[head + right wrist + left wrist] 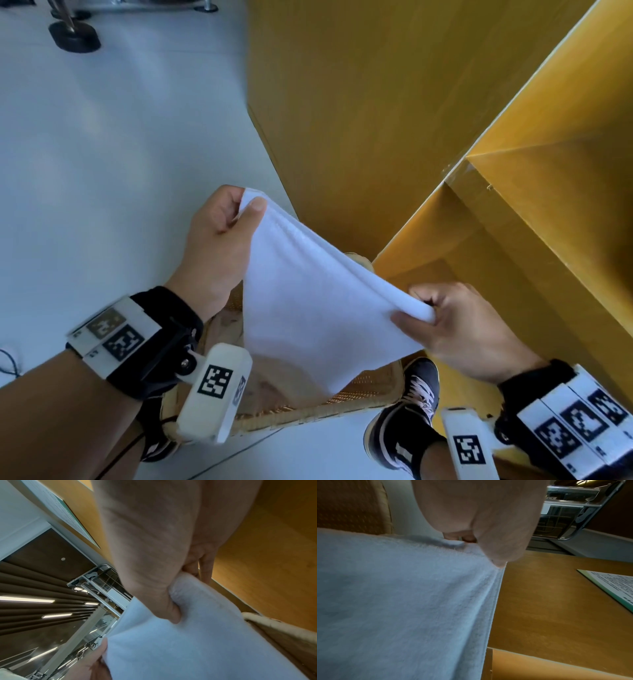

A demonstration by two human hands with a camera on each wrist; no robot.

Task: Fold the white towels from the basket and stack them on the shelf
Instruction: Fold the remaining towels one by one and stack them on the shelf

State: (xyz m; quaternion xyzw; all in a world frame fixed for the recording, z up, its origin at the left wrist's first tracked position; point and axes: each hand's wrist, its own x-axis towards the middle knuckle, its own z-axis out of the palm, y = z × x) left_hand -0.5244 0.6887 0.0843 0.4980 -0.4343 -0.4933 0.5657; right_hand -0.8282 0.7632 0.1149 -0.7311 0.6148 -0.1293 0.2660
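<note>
Towel (308, 308) held in air over basket (359, 401), beside shelf (513, 240). Left hand (219, 240) pinches far corner; right hand (459, 329) pinches near corner. Keep top edge taut, match corners squarely, then fold.

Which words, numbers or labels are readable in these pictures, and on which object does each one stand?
No text can be read for certain.
Printed sheet on the wooden surface: lines of print, too blurred to read.
Wrist tags beside the left hand: square code patterns, tiny marks unreadable.
Wrist tags beside the right hand: the same.
White towel: no label visible.
</note>
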